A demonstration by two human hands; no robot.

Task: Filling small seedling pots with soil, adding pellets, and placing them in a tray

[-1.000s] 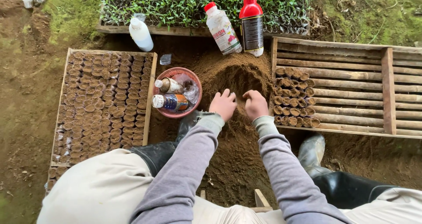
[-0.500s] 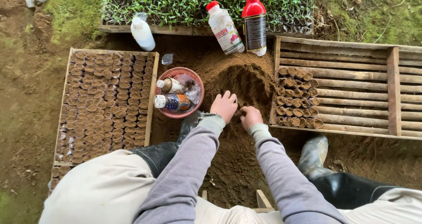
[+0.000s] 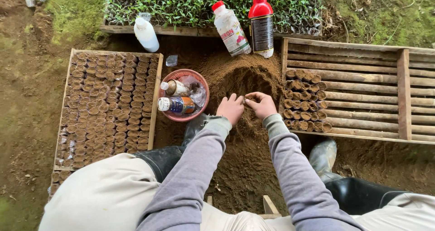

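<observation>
Both hands meet over the soil mound, outdoors on bare earth.
Left hand and right hand pinch together a small soil pot above the soil heap; half-filled wooden tray right, red bowl left. Since half a second ago the hands have closed together.

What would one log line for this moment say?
left hand: on soil mound | right hand: pinching a small soil pot | right: wooden tray, partly filled | left: red basin with bottles

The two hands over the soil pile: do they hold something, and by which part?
Both hands, left hand and right hand, meet on a small soil-coloured thing, pinched by the fingers at its ends; what it is cannot be told.
</observation>
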